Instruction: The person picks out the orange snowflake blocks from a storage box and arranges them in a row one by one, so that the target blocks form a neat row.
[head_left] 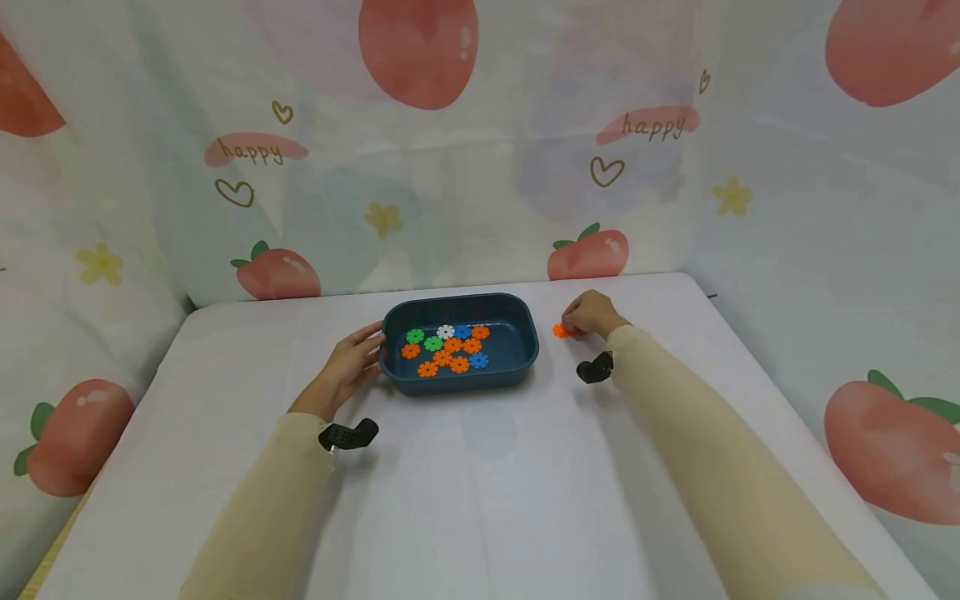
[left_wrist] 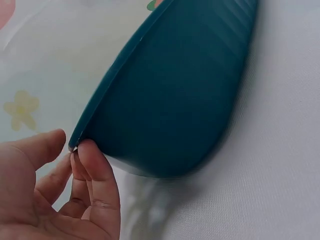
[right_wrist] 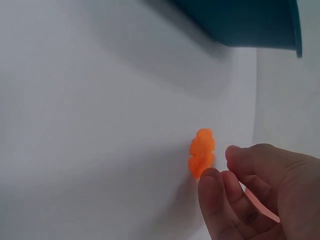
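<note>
My left hand (head_left: 342, 370) is at the left end of a dark blue basin (head_left: 450, 384), its fingers loosely extended against the outside wall. In the left wrist view a fingertip (left_wrist: 89, 150) touches just under the rim. Inside the basin lie several flower-shaped plastic discs, among them an orange disc (head_left: 427, 369), a green disc (head_left: 415, 336), a white disc (head_left: 446, 332) and a blue disc (head_left: 478, 361). Right of the basin, my right hand (head_left: 592, 314) bends over another orange disc (right_wrist: 202, 152). One fingertip overlaps its lower edge in the right wrist view; a gap shows between the fingertips.
A white cloth covers the table (head_left: 480, 483). Behind it and at both sides hangs a curtain (head_left: 465, 192) printed with fruit and flowers. Each wrist wears a black camera mount; one mount (head_left: 595, 367) is near the basin's right side.
</note>
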